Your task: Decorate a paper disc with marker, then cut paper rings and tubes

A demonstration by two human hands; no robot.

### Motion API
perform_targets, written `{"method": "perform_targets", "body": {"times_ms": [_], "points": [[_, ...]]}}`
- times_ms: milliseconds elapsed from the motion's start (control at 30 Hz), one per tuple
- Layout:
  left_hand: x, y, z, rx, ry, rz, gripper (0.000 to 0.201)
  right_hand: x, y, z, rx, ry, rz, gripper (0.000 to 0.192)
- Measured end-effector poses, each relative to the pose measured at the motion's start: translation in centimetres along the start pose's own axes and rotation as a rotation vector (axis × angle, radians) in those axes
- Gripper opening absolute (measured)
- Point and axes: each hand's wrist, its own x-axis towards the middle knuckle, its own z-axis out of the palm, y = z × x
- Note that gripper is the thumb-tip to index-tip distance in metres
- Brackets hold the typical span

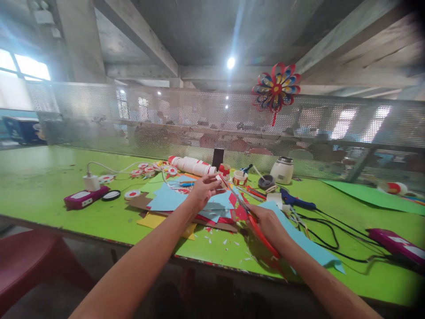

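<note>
My right hand [267,223] is wrapped round the handles of a pair of red-handled scissors [262,235], whose blades point up and to the left. Close to the blade tips, my left hand [205,191] pinches a small piece of white paper [218,177] between its fingers. I cannot tell whether the blades touch the paper. Beneath both hands lie blue paper sheets [172,197] stacked on red and brown ones. A yellow sheet [151,220] pokes out at the front, and small white and red paper scraps [226,242] are strewn on the green table.
A blue glue gun [299,200] with trailing black cables lies to the right, near a purple power strip [398,243]. Another purple power strip [86,196] sits left. White paper rolls [192,165], a phone [218,157] and a white jar [282,170] stand behind.
</note>
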Motion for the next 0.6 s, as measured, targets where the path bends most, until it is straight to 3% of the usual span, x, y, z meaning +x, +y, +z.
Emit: {"method": "perform_targets", "body": {"times_ms": [600], "points": [[-0.31,0.64,0.35,-0.005,0.026,-0.016,0.025,-0.12,-0.08,0.11,-0.002,0.014,0.001,0.036]]}}
